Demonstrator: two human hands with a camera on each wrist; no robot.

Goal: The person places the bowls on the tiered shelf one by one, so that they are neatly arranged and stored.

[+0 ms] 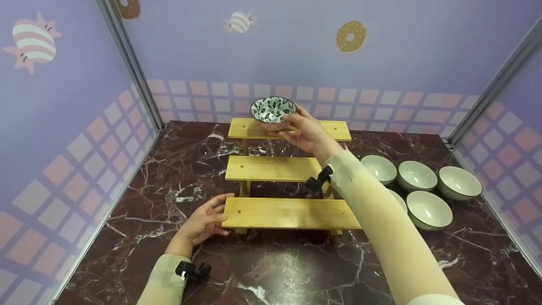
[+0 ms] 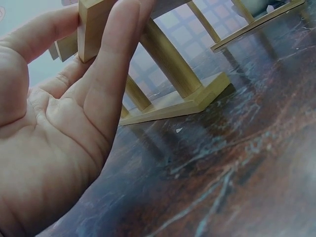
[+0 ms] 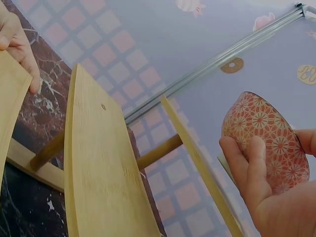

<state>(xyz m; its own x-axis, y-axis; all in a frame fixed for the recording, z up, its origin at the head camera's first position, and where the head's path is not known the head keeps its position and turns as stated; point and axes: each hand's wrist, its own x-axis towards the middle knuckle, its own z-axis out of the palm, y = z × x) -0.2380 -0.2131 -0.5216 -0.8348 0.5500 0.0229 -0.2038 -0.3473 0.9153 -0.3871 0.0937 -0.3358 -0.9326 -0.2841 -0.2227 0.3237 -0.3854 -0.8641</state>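
My right hand (image 1: pixel 311 134) grips a small bowl (image 1: pixel 272 111) by its right side, over the top board of a three-tier wooden step stand (image 1: pixel 271 168). Inside, the bowl shows a dark green leaf pattern; its outside (image 3: pixel 266 140) carries red flowers in the right wrist view. The bowl's foot is right at the top board, its underside partly hidden by fingers. At the stand's lowest step, my left hand (image 1: pixel 204 223) holds the left end of the board (image 2: pixel 90 29), thumb on one side and fingers on the other.
Several plain pale bowls (image 1: pixel 428 209) stand on the dark marbled table (image 1: pixel 279 271) right of the stand, some partly behind my right sleeve (image 1: pixel 381 220). Purple walls (image 1: pixel 296 46) with printed sweets and checks enclose the table at the back and both sides.
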